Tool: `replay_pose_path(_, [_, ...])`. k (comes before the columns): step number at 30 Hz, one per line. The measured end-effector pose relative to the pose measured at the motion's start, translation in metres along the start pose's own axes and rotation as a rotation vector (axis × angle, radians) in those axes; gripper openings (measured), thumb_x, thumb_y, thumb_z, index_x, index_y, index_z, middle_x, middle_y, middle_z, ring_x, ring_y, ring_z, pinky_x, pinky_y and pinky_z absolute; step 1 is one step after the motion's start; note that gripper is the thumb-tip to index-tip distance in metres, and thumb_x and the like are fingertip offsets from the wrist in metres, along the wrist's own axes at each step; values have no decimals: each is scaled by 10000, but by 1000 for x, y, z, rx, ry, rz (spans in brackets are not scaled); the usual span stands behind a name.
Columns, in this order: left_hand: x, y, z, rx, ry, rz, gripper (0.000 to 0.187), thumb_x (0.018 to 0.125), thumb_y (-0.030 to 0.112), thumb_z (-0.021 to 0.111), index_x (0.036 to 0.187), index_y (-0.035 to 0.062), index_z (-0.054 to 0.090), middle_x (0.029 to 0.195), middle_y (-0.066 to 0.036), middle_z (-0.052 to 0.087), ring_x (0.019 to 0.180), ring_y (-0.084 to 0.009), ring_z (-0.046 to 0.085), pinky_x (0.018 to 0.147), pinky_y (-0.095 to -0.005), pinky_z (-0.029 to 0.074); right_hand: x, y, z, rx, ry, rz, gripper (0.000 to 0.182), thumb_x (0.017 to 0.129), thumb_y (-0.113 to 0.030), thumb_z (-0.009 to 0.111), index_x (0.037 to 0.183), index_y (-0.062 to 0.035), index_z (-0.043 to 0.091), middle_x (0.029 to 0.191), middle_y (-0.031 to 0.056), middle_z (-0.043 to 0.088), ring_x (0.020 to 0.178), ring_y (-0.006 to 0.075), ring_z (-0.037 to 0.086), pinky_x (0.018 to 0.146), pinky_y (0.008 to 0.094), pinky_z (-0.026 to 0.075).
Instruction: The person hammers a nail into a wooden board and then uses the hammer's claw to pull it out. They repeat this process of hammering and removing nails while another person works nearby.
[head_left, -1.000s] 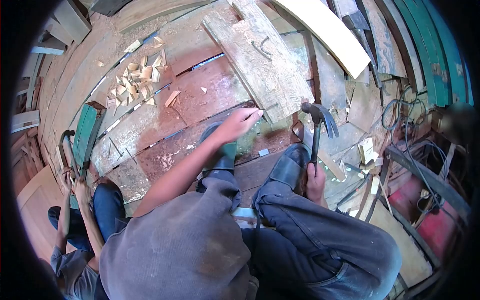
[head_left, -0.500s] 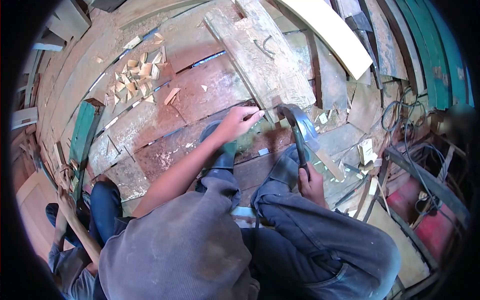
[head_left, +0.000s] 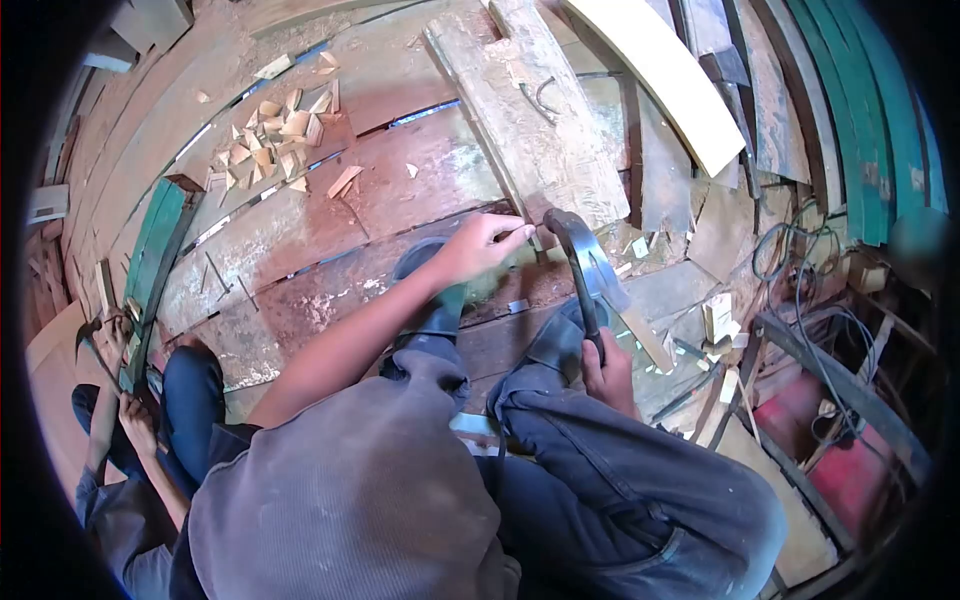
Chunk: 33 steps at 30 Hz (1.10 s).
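My left hand point(head_left: 478, 250) is closed in a pinch, thumb and forefinger together, on what looks like a thin nail at the near end of a dusty pale board point(head_left: 560, 150). In my right hand point(head_left: 608, 372) is the dark handle of a hammer point(head_left: 585, 285). Its curved dark head lies just right of my left fingertips, close to the board's end. The nail's tip is too small to make out. Both hands are over the floor in front of my knees.
Wood offcuts point(head_left: 285, 130) lie in a pile on the plank floor. Bent nails point(head_left: 538, 98) rest on the board. Cables point(head_left: 800, 250) and a red object point(head_left: 850, 470) are at right. Another person's hands point(head_left: 135, 410) hold a hammer at left, beside a green beam point(head_left: 155, 250).
The hammer head has moved slightly left, closer to my left fingertips. My view has shifted a little. The other person's hammer now shows at the left.
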<state>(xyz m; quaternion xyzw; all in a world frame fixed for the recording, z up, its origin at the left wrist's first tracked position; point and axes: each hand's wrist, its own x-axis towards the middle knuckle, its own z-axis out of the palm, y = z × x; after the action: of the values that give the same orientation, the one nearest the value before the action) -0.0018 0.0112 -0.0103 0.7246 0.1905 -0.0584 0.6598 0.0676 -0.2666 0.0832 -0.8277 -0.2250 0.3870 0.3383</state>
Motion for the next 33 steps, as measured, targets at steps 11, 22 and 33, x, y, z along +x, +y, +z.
replay_pose_path(11, [1,0,1,-24,25,30,351,995,302,562,1071,-27,656,854,-147,676,786,-129,572,747,-326,475,4,9,7,28,71,17,239,989,-239,541,994,0,551,615,194,515,539,379,545,528,435,405])
replay_pose_path(22, [1,-1,0,2,8,26,333,994,285,569,1065,-29,655,829,-138,665,754,-127,550,717,-321,462,4,5,3,-14,69,-100,263,1000,-245,531,993,18,535,622,165,555,535,343,588,517,432,423])
replay_pose_path(33, [1,0,1,-27,10,5,338,994,291,569,972,-43,615,732,-148,551,706,-136,471,680,-335,435,-4,9,-5,-32,105,-146,368,965,-266,580,1124,66,561,688,220,590,638,401,626,581,451,465])
